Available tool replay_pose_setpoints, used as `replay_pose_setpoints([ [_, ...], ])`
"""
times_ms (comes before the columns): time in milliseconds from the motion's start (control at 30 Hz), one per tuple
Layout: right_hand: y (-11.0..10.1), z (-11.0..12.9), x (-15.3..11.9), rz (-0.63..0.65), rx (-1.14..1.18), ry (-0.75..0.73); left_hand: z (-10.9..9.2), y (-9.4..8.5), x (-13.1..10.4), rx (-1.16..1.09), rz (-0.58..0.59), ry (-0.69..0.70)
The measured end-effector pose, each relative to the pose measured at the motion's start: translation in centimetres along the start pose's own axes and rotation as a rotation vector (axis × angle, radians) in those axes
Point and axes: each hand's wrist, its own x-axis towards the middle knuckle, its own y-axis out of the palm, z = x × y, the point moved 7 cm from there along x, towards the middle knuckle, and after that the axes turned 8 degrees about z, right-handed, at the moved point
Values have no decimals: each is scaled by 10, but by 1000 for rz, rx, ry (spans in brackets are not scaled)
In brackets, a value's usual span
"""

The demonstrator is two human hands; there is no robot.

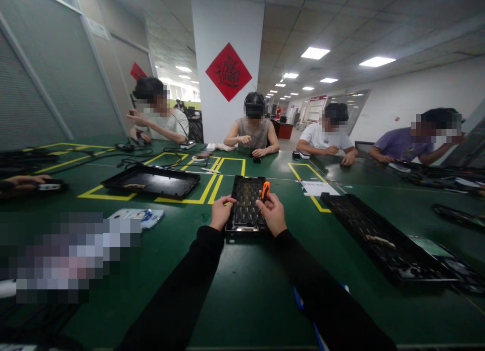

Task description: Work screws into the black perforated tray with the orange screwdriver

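Note:
In front of me on the green table lies a black plastic casing, its inside showing rows of small pale marks or parts. My left hand is closed at its left rim, fingertips over the edge. A screwdriver with an orange and black handle stands nearly upright in my right hand, whose fingers are wrapped round its lower part. Its tip is too small to make out, down by the casing's right side. A pale strip shows along the casing's near end.
Black trays lie at the left and right. A white paper and yellow tape lines mark the table. Blue-handled objects sit under my right forearm. Several people sit around; another person's hand is at far left.

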Motion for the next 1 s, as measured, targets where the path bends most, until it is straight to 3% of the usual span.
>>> replay_pose_setpoints([
  [367, 0, -9, 1, 6, 157, 58, -1, -1, 0, -1, -9, -2],
  [533, 2, -9, 1, 21, 113, 72, -1, 0, 0, -9, -6, -6],
  [733, -3, -3, 1, -16, -58, -38, 1, 1, 0, -11, -5, 6],
  [1000, -2, -9, 1, -18, 84, 24, -1, 0, 0, -13, -8, -3],
])
